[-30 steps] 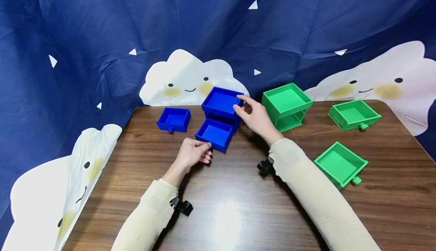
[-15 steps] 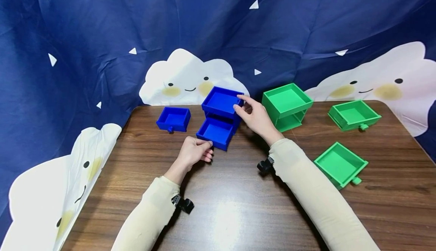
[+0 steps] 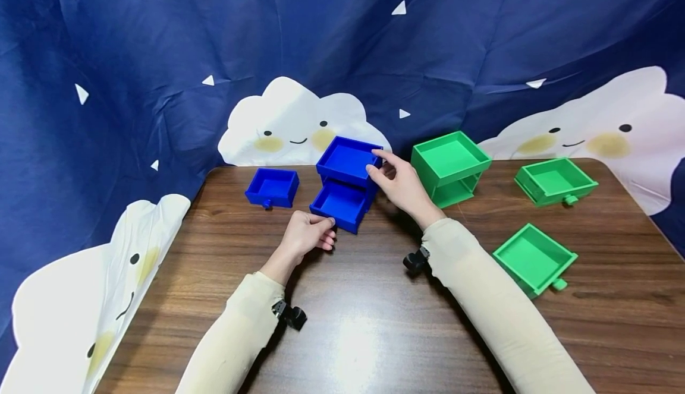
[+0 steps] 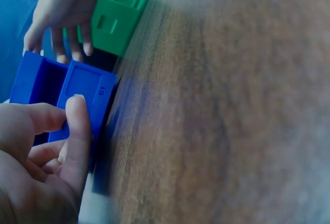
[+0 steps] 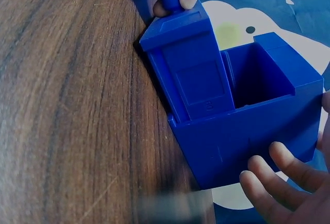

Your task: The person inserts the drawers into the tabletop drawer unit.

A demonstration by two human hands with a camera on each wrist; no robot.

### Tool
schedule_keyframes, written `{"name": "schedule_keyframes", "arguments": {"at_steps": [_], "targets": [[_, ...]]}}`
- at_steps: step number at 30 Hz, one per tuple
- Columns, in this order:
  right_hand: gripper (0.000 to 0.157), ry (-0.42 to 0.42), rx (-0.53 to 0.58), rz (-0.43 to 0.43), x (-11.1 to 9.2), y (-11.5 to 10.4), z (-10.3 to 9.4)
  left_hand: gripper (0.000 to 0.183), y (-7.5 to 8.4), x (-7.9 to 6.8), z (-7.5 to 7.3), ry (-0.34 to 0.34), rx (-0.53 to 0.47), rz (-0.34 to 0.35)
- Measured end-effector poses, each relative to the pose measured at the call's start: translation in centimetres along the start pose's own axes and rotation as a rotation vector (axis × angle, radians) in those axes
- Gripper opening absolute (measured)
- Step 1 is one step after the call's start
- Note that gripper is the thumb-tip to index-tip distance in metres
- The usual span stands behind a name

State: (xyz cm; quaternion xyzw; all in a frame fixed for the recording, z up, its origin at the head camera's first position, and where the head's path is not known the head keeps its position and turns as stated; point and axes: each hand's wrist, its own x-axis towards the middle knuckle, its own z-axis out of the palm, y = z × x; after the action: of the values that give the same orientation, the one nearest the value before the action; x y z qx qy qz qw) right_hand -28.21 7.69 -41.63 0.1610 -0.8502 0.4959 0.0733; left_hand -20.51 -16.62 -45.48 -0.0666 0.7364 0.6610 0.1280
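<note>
My left hand (image 3: 302, 233) pinches the round knob (image 5: 172, 1) of a blue drawer (image 3: 338, 204) between thumb and fingers. The drawer sits partly inside the lower opening of a small blue cabinet (image 3: 346, 161), its front still sticking out. Above it the cabinet's upper opening (image 5: 258, 77) is a bare slot. My right hand (image 3: 402, 187) holds the cabinet at its top right rim, with thumb and index finger at the edge and the other fingers spread along the side wall. A second blue drawer (image 3: 273, 187) lies to the left, knob facing front.
A green cabinet (image 3: 452, 159) with open slots stands just right of my right hand. Two green drawers lie farther right, one green drawer (image 3: 556, 177) at the back and another green drawer (image 3: 535, 257) nearer. A blue cloud-patterned cloth (image 3: 342, 37) hangs behind the wooden table (image 3: 364, 299).
My left hand has moved slightly away from me and to the right, sliding the blue drawer a little deeper into the cabinet. My right hand has stayed in place on the rim.
</note>
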Motion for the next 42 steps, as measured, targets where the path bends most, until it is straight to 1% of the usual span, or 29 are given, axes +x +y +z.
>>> {"name": "schedule_keyframes", "arguments": {"at_steps": [4,11,17,25,42], "targets": [[0.049,0.001,0.005,-0.004,0.1,-0.1,0.0,0.026,0.0,0.4,0.1,-0.001,0.000,0.001],[0.049,-0.001,-0.001,0.001,0.1,-0.2,-0.1,0.026,0.5,0.9,0.5,0.005,-0.003,0.009],[0.049,-0.004,0.010,0.013,-0.1,-0.3,-0.1,0.026,0.5,1.6,0.8,0.014,-0.005,0.009],[0.048,0.012,0.008,0.000,-0.1,-0.4,0.0,0.024,0.6,2.5,1.2,0.026,-0.012,0.010],[0.045,0.025,0.032,-0.006,-0.1,-0.1,0.2,0.024,1.1,3.7,1.8,0.029,-0.012,-0.007]]}}
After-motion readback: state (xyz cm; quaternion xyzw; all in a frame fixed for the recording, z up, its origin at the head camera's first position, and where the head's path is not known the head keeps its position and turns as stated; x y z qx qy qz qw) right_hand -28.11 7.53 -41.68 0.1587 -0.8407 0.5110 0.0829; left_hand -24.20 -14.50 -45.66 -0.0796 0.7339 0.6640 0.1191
